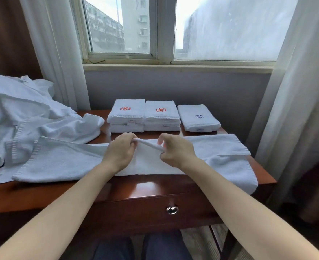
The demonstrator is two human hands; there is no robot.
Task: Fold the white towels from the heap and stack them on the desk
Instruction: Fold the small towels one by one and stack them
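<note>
- Hands, left hand (120, 152) and right hand (175, 150), pinch the towel (61, 160) ridge between them.
- Best lift evenly, keeping outer edges aligned.

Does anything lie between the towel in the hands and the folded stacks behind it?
Nothing visible does. Only a bare strip of desk separates the towel from the stacks.

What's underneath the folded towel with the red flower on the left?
Under the left red-flower towel lies a second folded white towel, only its front edge showing. Its top face is covered; the wooden desk carries both.
</note>
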